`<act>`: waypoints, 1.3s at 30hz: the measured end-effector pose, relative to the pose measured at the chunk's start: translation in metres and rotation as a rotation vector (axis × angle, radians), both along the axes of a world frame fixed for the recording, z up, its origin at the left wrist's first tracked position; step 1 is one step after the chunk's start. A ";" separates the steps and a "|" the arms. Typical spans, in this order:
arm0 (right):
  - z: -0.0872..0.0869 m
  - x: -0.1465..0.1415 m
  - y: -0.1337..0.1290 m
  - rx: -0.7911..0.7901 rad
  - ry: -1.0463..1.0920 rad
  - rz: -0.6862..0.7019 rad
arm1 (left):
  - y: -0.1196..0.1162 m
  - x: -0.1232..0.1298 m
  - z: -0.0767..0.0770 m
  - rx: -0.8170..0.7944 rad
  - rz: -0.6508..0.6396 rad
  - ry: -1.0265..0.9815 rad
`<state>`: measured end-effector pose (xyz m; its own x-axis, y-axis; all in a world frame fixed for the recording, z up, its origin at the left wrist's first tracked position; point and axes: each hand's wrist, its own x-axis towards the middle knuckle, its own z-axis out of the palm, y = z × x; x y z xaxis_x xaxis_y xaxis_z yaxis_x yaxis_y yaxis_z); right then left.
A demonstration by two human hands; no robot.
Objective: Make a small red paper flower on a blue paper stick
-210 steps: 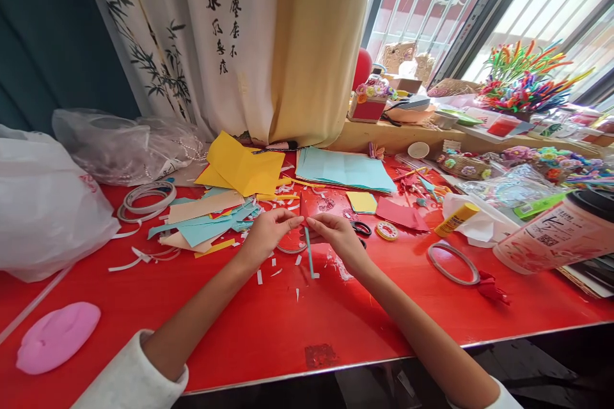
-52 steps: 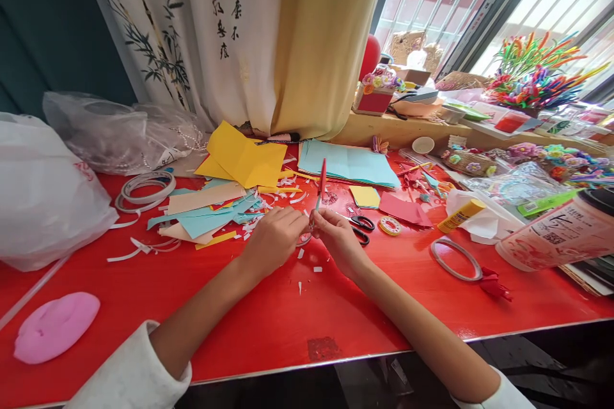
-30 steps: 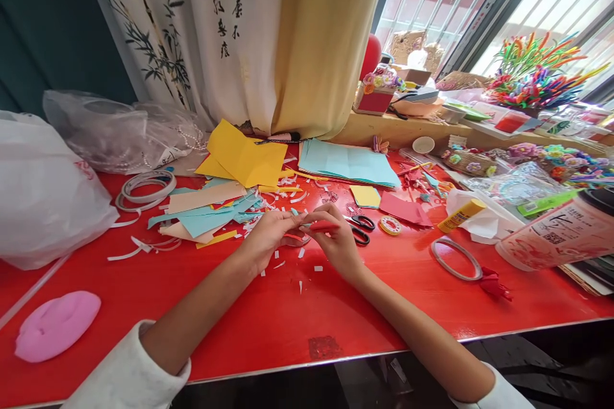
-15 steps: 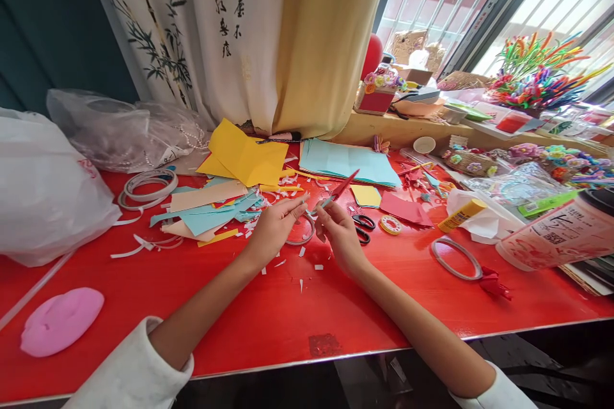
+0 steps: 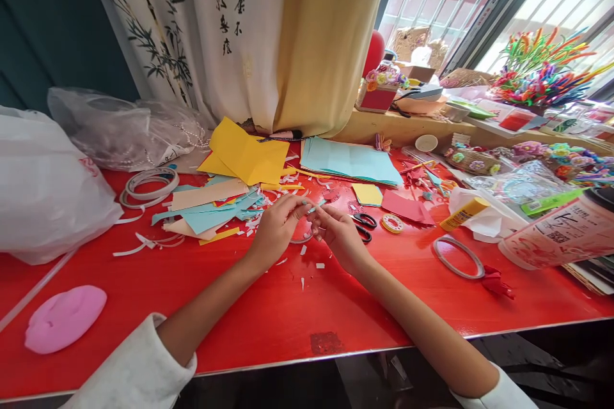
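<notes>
left hand (image 5: pixel 274 228) hovers above the middle of the glossy red desk (image 5: pixel 268 326), thumb and fingers closed to a pinch on what looks like a narrow light-blue paper strip (image 5: pixel 316 206), which shows between the two sets of fingertips. if both sides tug unevenly, so thin a piece could crease or tear. below is a pale, thin ring (image 5: pixel 301 241), partly hidden, with small white paper scraps (image 5: pixel 303 250) towards the desk's near edge; a dropped strip could get lost among them.

right hand (image 5: pixel 339 233) pinches the strip too, thumb and forefinger nearly together, the other fingers loosely curled; how firmly it grips, i cannot tell, and a slack hold would let the strip twist or slip. just beside it lie black-handled metal scissors (image 5: pixel 374 222), easily knocked if the wrist swings right. near the desk's right edge, a large pink-and-white paper cup with a black lid (image 5: pixel 556 233) leans; a careless elbow could tip it, and any drink inside might soak the paper.
</notes>
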<state>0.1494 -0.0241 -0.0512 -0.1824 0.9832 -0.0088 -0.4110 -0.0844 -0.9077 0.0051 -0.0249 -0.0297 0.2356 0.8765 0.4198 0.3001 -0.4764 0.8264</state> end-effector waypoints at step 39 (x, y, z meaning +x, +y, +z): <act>0.011 0.000 -0.008 -0.161 0.158 0.029 | 0.004 -0.004 -0.004 0.297 -0.015 0.138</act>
